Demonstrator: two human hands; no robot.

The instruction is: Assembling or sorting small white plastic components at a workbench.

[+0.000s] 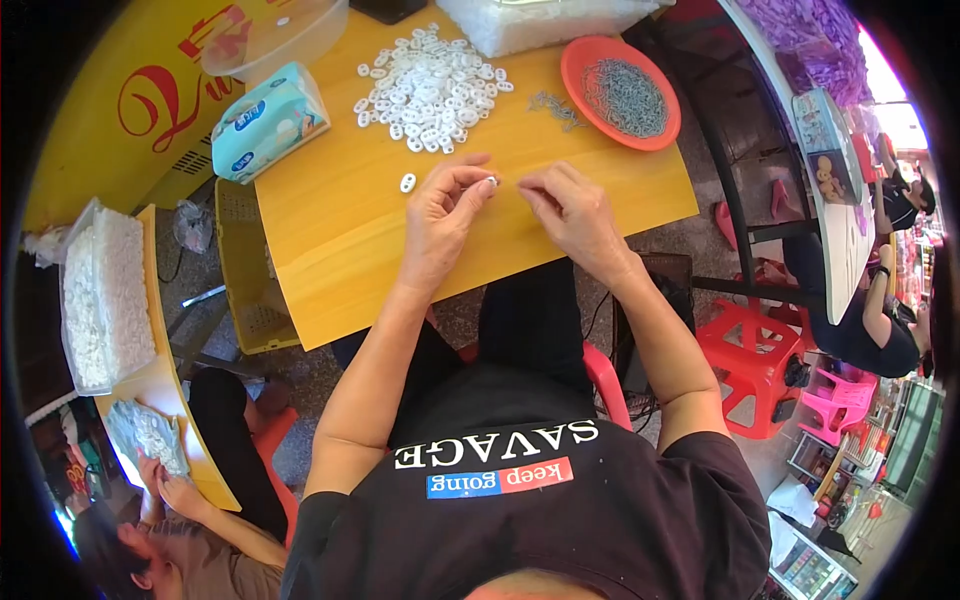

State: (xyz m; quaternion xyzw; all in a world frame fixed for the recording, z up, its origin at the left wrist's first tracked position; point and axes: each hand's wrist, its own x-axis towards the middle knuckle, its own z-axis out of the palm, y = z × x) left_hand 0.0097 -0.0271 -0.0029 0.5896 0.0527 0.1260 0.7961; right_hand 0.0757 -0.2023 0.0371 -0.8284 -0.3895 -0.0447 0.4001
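My left hand [442, 222] is raised over the yellow table [330, 260], thumb and forefinger pinching a small white plastic piece [492, 181]. Just to its right, my right hand [578, 214] has its fingertips pressed together; whatever they hold, if anything, is too small to make out. A gap separates the two hands. One white oval piece with two dark holes [408, 183] lies alone left of my left hand. Beyond the hands is a heap of similar white oval pieces [430, 90]. A red plate [573, 75] of small grey screws [625, 97] sits at the far right.
Loose screws [556, 108] lie beside the plate. A tissue pack [270, 122] and clear plastic tubs [275, 50] stand at the far left; another clear tub [545, 25] is at the back. A yellow crate [255, 290] stands left of the table. Another person [190, 540] works at lower left.
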